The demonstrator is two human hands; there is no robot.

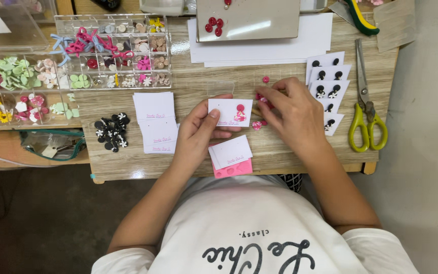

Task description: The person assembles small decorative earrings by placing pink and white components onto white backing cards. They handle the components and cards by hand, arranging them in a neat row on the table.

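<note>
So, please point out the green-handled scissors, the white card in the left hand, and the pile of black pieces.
green-handled scissors point(367, 127): head view, handles.
white card point(227, 112): head view, middle.
pile of black pieces point(111, 132): head view, centre.

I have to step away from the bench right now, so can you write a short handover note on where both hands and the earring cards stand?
Left hand holds a small white card with one red and pink earring on it; the card's left side is bare.
Right hand is at the loose pink pieces beside the card; its grip is hidden.
Done: cards with black earrings lie at right.
Left: blank cards and a pile of black earrings at left, more cards near the table edge.
</note>
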